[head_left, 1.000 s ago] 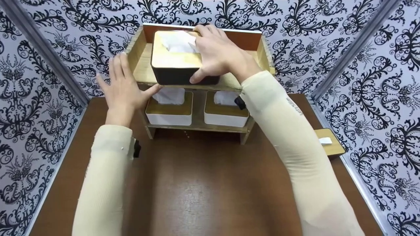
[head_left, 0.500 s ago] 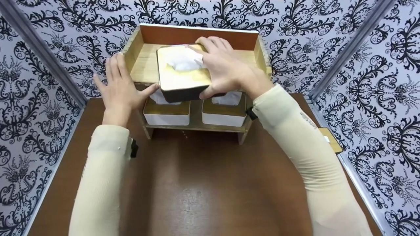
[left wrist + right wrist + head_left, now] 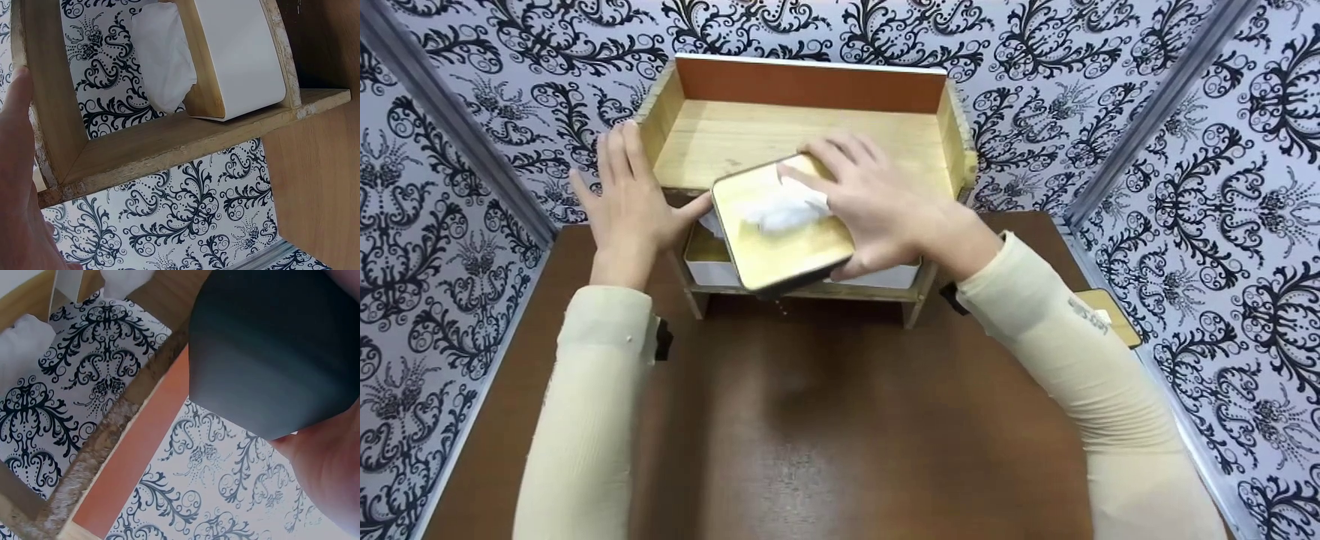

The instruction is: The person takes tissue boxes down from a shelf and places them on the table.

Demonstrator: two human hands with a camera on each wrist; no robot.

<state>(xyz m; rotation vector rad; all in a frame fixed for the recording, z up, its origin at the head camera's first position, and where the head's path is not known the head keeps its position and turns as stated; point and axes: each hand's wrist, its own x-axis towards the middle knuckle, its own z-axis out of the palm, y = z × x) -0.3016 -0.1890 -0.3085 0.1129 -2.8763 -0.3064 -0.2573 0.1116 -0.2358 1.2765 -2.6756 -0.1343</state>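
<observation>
My right hand (image 3: 885, 206) grips a black tissue box (image 3: 791, 259) with a wood-coloured lid and a white tissue poking out. The box is tilted and held in the air before the front of a small wooden shelf (image 3: 810, 124). Its dark side (image 3: 270, 365) fills the upper right of the right wrist view. My left hand (image 3: 630, 199) has its fingers spread at the shelf's left side, the thumb along the upper board's front edge. In the left wrist view, a digit of the left hand (image 3: 17, 157) touches the wooden edge.
Two white tissue boxes with wooden lids stand on the lower tier, the left one (image 3: 709, 271) and the right one (image 3: 889, 276), both partly hidden. Another wooden-lidded tissue box (image 3: 1121, 322) lies at the table's right edge. Patterned walls (image 3: 1185, 187) enclose the brown table (image 3: 840, 420).
My right hand has brought the black tissue box from over the upper board forward and down, turning and tilting it. The left hand stays nearly where it was.
</observation>
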